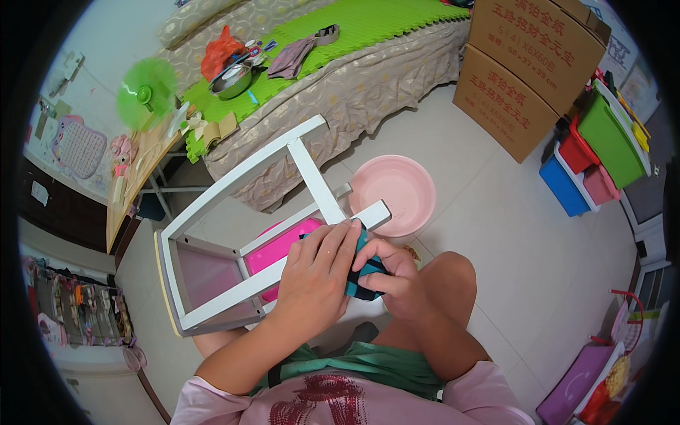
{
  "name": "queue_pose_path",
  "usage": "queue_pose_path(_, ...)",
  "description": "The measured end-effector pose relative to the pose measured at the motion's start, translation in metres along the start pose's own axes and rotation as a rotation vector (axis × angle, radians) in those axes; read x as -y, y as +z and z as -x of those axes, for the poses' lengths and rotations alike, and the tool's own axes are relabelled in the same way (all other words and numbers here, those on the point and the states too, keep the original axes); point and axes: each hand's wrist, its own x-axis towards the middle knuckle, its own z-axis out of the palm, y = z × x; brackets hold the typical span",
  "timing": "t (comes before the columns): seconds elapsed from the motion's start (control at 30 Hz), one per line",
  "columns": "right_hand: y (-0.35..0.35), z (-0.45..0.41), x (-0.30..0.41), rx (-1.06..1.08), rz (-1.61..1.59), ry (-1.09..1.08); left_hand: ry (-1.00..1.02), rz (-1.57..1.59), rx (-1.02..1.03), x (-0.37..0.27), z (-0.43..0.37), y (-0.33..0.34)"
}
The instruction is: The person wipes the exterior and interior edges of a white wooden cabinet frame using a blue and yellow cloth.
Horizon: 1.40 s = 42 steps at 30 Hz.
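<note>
A white-framed stool or small table [228, 287] lies tipped on its side across my lap, its legs pointing away to the right. My left hand [319, 260] rests flat with its fingers over a teal and black cloth [366, 271] at the end of one leg. The thumb and fingers of my right hand [388, 265] pinch the same cloth from the other side. What lies under the cloth and my left palm is hidden. A bright pink plastic object [281, 247] shows behind the frame's bars.
A pink basin [396, 191] stands on the tiled floor ahead. Beyond it is a covered bed or sofa [372, 85] with a green foam mat [345, 32]. Cardboard boxes [504, 101] and colored bins [611, 138] stand right; a desk [133, 180] with a green fan [144, 98] is left.
</note>
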Motion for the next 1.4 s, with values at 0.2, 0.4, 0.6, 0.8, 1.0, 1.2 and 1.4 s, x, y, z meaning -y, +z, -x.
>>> queue_pose_path(0.2, 0.004, -0.001, -0.001, 0.078, 0.064, 0.101, -0.03, 0.005, 0.022, 0.005, 0.017, -0.01)
queue_pose_path(0.4, 0.007, 0.001, -0.001, 0.125, 0.108, 0.109, -0.135, 0.13, 0.097, 0.01, 0.033, -0.025)
queue_pose_path(0.6, 0.012, 0.002, -0.002, 0.16, 0.101, -0.049, -0.107, 0.248, 0.023, 0.023, 0.044, -0.021)
queue_pose_path(0.8, 0.031, 0.019, 0.015, 0.26, 0.064, 0.045, 0.095, 0.52, -0.137, 0.024, 0.064, -0.015)
queue_pose_path(1.0, 0.033, 0.028, 0.023, 0.31, 0.178, 0.138, -0.017, 0.695, -0.114, 0.019, 0.066, -0.013)
queue_pose_path(1.2, 0.016, 0.027, 0.001, 0.312, 0.003, 0.087, -0.072, 0.717, -0.187, 0.025, 0.072, -0.006)
queue_pose_path(1.4, 0.03, 0.046, -0.034, 0.093, -0.264, 0.15, -0.388, 0.879, -0.136, 0.012, 0.094, -0.012)
